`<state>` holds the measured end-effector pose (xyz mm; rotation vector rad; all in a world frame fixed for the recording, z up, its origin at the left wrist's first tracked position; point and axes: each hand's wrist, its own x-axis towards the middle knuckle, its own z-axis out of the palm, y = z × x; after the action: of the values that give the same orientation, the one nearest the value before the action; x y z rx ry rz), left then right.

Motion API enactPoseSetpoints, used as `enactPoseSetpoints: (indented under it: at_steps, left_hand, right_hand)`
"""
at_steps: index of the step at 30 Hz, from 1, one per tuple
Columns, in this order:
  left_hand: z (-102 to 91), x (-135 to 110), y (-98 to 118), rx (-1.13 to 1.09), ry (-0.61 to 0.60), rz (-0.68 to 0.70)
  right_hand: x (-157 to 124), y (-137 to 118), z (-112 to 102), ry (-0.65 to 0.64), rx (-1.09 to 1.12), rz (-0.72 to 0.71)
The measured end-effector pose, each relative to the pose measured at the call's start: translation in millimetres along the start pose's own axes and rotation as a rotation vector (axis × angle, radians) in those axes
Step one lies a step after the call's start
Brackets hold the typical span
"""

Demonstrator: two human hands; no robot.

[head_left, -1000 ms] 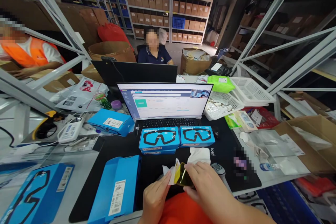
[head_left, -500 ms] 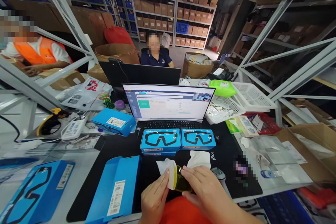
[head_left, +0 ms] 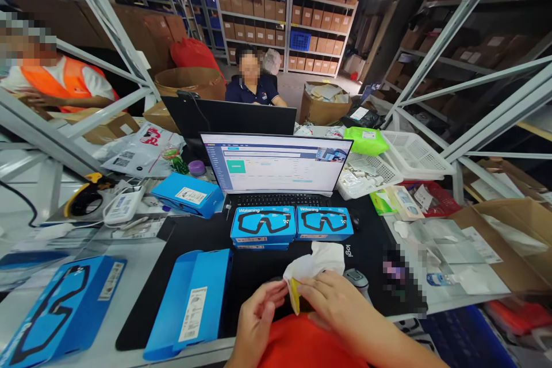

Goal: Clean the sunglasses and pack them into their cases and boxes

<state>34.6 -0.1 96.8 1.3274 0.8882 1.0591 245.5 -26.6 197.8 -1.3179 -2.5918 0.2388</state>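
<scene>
My right hand (head_left: 332, 302) grips a yellow lens (head_left: 295, 297) wrapped in a white cloth (head_left: 307, 267), low over the black desk mat (head_left: 259, 270). My left hand (head_left: 256, 319) is just to its left, fingers curled near the lens and cloth edge; whether it touches them is unclear. Behind the hands lies a second white cloth (head_left: 330, 253). Two blue goggle boxes (head_left: 263, 224) (head_left: 323, 222) stand before the keyboard and lit monitor (head_left: 276, 162). An open blue box (head_left: 192, 302) lies left of my hands.
Another blue goggle box (head_left: 60, 310) lies at the near left, one more (head_left: 187, 194) by the monitor. White baskets (head_left: 388, 164) and an open cardboard carton (head_left: 509, 236) stand to the right. A barcode scanner (head_left: 357, 280) rests near my right hand. Two people sit behind the desk.
The white cloth has moved from the left of the lens to over its top, covering most of it. My left hand has let go of the cloth edge and dropped slightly.
</scene>
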Motion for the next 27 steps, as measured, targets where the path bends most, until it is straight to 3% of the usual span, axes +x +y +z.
enactPoseSetpoints:
  at_steps: [4,20,27]
  left_hand:
    - [7.3,9.8,5.7,-0.038,0.082,-0.250]
    - [5.4,12.3,11.6,0.164,0.079,-0.372]
    - [0.7,7.2,4.5,0.120,-0.045,-0.403]
  right_hand:
    - [-0.6,2.7,5.4,-0.035,-0.093,-0.087]
    - [5.7,-8.7,3.4,-0.167,-0.174,-0.217]
    - [6.9,-12.0,1.1,-0.132,-0.183,-0.224]
